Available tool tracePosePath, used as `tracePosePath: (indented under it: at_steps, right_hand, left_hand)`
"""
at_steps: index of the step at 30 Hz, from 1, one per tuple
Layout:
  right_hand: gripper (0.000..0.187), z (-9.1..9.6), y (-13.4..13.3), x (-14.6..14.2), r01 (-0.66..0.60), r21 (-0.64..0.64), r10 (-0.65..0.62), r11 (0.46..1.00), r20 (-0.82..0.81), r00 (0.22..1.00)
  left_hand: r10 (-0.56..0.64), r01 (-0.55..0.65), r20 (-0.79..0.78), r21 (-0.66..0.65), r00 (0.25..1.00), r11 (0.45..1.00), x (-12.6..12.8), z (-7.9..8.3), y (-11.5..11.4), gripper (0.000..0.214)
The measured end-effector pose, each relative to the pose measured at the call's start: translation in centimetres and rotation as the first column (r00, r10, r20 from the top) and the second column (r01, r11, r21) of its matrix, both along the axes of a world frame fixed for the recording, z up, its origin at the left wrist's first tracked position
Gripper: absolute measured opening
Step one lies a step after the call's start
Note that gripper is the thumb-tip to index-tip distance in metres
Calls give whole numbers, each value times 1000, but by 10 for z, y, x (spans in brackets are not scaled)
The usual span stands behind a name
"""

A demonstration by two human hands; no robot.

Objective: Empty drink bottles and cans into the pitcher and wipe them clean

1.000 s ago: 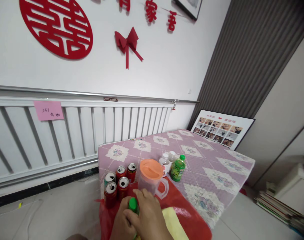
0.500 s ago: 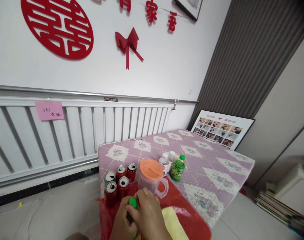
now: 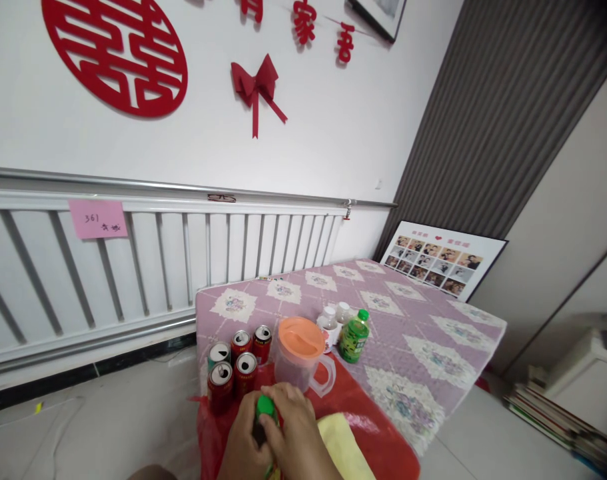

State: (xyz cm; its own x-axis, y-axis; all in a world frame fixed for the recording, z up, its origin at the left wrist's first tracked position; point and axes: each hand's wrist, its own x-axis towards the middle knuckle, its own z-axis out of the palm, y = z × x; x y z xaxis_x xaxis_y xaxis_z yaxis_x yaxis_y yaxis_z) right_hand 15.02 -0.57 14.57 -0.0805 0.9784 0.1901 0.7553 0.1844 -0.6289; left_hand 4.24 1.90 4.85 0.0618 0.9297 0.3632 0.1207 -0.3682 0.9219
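Observation:
A bottle with a green cap [image 3: 265, 405] stands upright between my hands at the near edge of the table. My left hand [image 3: 244, 433] is wrapped round its left side. My right hand [image 3: 296, 427] grips it from the right, with the thumb just below the cap. Most of the bottle's body is hidden by my fingers. Right behind my hands is a clear plastic pitcher [image 3: 288, 370] with an orange lid [image 3: 301, 338]. A folded yellow cloth [image 3: 347, 450] lies to the right of my right hand, on a red plastic sheet [image 3: 383, 427].
Several opened drink cans [image 3: 220, 387] stand left of the pitcher. Behind it are two white-capped bottles [image 3: 328, 323] and a green drink bottle [image 3: 354, 337]. A purple patterned tablecloth [image 3: 343, 293] covers the table. A white radiator [image 3: 243, 247] runs along the wall.
My right hand has shifted slightly on the bottle, its fingers now closer to the cap. Both hands keep hold of it, and the other things stay in place.

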Motion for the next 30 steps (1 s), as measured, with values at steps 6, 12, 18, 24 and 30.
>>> tracePosePath:
  at_steps: [6, 12, 18, 24, 30]
  right_hand:
    - [14, 2, 2, -5, 110, 13, -110, 994, 6, 994]
    - [23, -1, 4, -7, 114, -10, -114, 993, -15, 993]
    - [51, -17, 5, 2, -62, 41, 69, 997, -191, 979]
    - [30, -16, 7, 1, 13, 20, -8, 1000, -220, 975]
    - [28, -17, 9, -7, 104, 4, -101, 995, -178, 979]
  left_hand:
    - [-27, 27, 11, -22, 1000, 999, 0, 4, -1, 32]
    - [-39, 40, 28, -22, 999, 999, -1, -3, 1, 32]
    - [-18, 18, -2, 10, 1000, 1000, -2, -8, 3, 38]
    - [-21, 20, -32, -4, 999, 1000, -1, -8, 2, 37]
    - [-17, 17, -19, -14, 1000, 1000, -2, -10, 2, 32]
